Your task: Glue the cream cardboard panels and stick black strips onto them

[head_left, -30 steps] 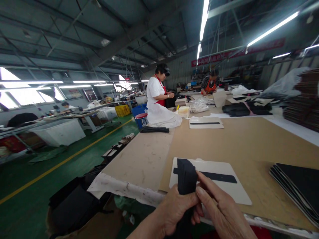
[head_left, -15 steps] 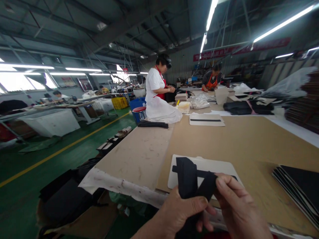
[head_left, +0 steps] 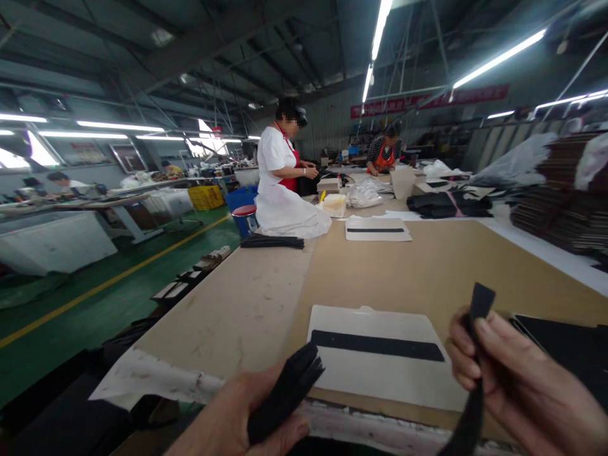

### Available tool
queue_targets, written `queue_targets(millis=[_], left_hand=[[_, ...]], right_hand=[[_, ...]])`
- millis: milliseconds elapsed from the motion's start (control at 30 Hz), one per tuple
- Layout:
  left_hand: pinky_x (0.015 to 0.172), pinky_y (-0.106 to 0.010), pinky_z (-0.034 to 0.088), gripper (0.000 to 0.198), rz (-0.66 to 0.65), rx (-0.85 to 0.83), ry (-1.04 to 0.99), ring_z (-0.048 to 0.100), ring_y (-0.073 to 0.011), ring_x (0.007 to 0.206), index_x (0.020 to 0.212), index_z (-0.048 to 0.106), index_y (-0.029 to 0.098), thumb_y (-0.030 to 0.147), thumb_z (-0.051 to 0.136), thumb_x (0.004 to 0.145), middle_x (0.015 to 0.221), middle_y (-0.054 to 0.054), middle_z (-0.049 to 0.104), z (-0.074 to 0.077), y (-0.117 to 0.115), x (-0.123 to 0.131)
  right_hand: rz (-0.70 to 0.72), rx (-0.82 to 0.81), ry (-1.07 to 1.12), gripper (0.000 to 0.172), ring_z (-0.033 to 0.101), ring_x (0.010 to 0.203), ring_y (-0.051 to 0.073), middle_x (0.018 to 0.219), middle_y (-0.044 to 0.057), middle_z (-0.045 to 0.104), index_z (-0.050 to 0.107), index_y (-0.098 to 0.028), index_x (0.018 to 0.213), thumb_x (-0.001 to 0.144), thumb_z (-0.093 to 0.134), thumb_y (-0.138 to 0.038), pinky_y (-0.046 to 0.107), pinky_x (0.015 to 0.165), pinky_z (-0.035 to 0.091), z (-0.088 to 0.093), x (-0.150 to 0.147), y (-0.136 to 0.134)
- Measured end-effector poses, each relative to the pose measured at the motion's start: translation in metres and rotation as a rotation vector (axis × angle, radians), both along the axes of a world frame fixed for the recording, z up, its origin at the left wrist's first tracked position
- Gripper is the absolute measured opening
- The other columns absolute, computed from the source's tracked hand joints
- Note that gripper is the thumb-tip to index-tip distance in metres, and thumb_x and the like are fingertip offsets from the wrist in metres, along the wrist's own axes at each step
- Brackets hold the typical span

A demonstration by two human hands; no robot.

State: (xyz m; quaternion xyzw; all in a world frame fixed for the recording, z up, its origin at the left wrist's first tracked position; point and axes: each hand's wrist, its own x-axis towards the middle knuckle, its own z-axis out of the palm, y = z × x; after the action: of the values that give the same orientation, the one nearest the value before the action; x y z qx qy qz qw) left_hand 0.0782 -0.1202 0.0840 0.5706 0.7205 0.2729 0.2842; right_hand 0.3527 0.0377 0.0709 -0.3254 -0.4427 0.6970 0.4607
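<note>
At the table's front edge my left hand (head_left: 242,411) is closed around a bundle of black strips (head_left: 287,386), their ends fanned out. To the right, my right hand (head_left: 517,373) pinches a single black strip (head_left: 483,301), which hangs down below my fingers. Between the hands a white board (head_left: 380,383) lies flat on the table, with a black strip (head_left: 375,344) running across it. Right of my right hand, partly hidden by it, is a stack of black sheets (head_left: 560,342).
Farther back on the brown table (head_left: 370,272) lies another white board (head_left: 377,237) with a black strip. A bundle of black strips (head_left: 270,241) rests near a co-worker (head_left: 280,164) in a white top. Dark stacked pieces (head_left: 560,209) stand at the right.
My hands have moved apart: the left holds the strip bundle, the right a single strip drawn off to the right. The board between them is now more fully visible.
</note>
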Motion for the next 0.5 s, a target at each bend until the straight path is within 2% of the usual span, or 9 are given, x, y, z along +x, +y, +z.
queue_targets(millis=[33, 100, 200, 267, 333, 500], left_hand=[[0.069, -0.029, 0.049, 0.018, -0.022, -0.012, 0.126, 0.066, -0.0224, 0.077, 0.095, 0.07, 0.03, 0.036, 0.062, 0.08, 0.086, 0.0, 0.074, 0.004, 0.003, -0.007], [0.082, -0.033, 0.049, 0.031, -0.094, -0.047, 0.377, 0.065, -0.0243, 0.089, 0.101, 0.069, 0.028, 0.016, 0.058, 0.074, 0.094, -0.001, 0.072, 0.005, 0.016, -0.017], [0.092, -0.037, 0.047, 0.036, -0.261, 0.004, 0.641, 0.059, -0.0255, 0.103, 0.099, 0.066, 0.021, 0.004, 0.048, 0.073, 0.106, -0.007, 0.068, -0.012, 0.047, -0.02], [0.097, -0.037, 0.046, 0.035, -0.346, 0.07, 0.694, 0.054, -0.0262, 0.113, 0.106, 0.064, 0.017, 0.006, 0.047, 0.077, 0.118, -0.01, 0.064, -0.03, 0.069, -0.019], [0.1, -0.037, 0.046, 0.034, -0.356, 0.119, 0.704, 0.051, -0.0274, 0.117, 0.111, 0.062, 0.015, 0.01, 0.05, 0.08, 0.127, -0.011, 0.06, -0.046, 0.085, -0.018], [0.102, -0.037, 0.045, 0.033, -0.345, 0.14, 0.667, 0.051, -0.0267, 0.114, 0.115, 0.06, 0.013, 0.019, 0.055, 0.083, 0.125, -0.011, 0.061, -0.071, 0.099, -0.023]], right_hand=[[0.039, 0.026, -0.085, 0.031, 0.047, 0.05, 0.012, 0.064, 0.001, 0.056, 0.067, -0.023, 0.078, 0.072, 0.079, -0.051, 0.023, 0.043, 0.046, 0.007, 0.007, 0.013], [0.134, 0.051, -0.256, 0.034, 0.041, 0.046, 0.009, 0.059, -0.001, 0.053, 0.067, -0.022, 0.08, 0.07, 0.08, -0.053, 0.02, 0.039, 0.038, 0.016, 0.007, 0.035], [0.306, 0.067, -0.442, 0.039, 0.039, 0.045, 0.007, 0.058, -0.003, 0.054, 0.066, -0.021, 0.083, 0.07, 0.079, -0.056, 0.018, 0.04, 0.032, 0.019, -0.02, 0.059], [0.421, 0.095, -0.543, 0.04, 0.04, 0.046, 0.006, 0.062, -0.004, 0.057, 0.066, -0.022, 0.087, 0.071, 0.076, -0.057, 0.017, 0.041, 0.028, 0.014, -0.048, 0.07], [0.514, 0.144, -0.639, 0.037, 0.042, 0.046, 0.006, 0.065, -0.004, 0.06, 0.067, -0.022, 0.091, 0.075, 0.073, -0.055, 0.018, 0.042, 0.027, 0.007, -0.076, 0.08], [0.607, 0.323, -0.807, 0.018, 0.044, 0.049, 0.008, 0.062, -0.005, 0.061, 0.064, -0.021, 0.084, 0.078, 0.065, -0.038, 0.021, 0.046, 0.03, -0.014, -0.129, 0.097]])
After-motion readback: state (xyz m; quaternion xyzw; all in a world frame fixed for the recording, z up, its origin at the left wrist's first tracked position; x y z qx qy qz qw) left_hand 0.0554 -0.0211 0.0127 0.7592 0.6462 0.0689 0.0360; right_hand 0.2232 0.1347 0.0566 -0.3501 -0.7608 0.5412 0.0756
